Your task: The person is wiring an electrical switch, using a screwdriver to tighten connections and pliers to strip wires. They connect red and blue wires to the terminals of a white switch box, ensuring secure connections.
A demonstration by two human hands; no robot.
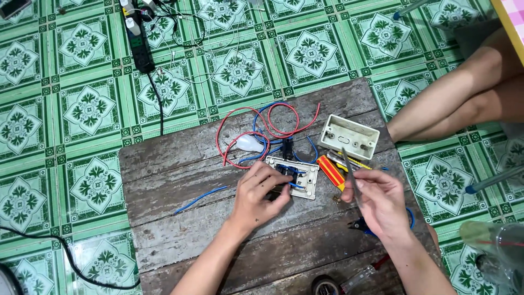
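My left hand (261, 194) rests on a white switch plate (305, 177) lying face down on a worn wooden board (180, 164), fingers pinching the blue wires at its back. My right hand (379, 202) grips a thin metal screwdriver (349, 169) whose shaft points up and away, just right of the plate. Red and blue wires (256, 123) loop behind the plate, next to a white bulb (250, 143). A white wall box (349, 136) lies open side up at the board's far right.
A red and yellow tool (331, 170) lies beside the plate, blue-handled pliers (363, 224) under my right wrist, a tape roll (326, 285) and a clear-handled screwdriver (360, 277) at the near edge. A loose blue wire (199, 198) lies left. A black power strip (141, 46) sits on the green tiles. Another person's legs (464, 93) are at right.
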